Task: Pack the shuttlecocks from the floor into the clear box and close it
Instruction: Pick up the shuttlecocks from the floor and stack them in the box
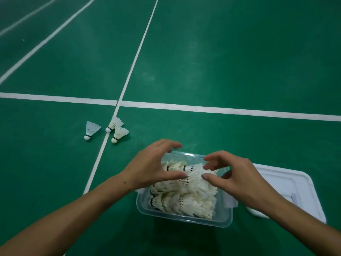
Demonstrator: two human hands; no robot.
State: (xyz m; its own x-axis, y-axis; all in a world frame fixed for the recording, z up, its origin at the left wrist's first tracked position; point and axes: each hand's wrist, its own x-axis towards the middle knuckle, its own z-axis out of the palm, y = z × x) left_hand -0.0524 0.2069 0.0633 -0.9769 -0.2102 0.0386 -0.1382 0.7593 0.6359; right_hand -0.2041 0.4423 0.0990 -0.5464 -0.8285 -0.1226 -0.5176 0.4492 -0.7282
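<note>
Clear box (184, 218) sits heaped with shuttlecocks, its lid (287, 183) on the floor just right of it. My left hand (153, 168) and right hand (232, 175) hover curled over the heap, thumbs touching feathers, gripping nothing. Three loose shuttlecocks (112, 129) lie forward-left, corks pointing toward me, nearer the left hand.

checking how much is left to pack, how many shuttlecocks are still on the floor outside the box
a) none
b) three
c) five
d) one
b: three shuttlecocks lie on the floor to the left beyond the box, while both hands, left hand and right hand, are over the box.
</note>
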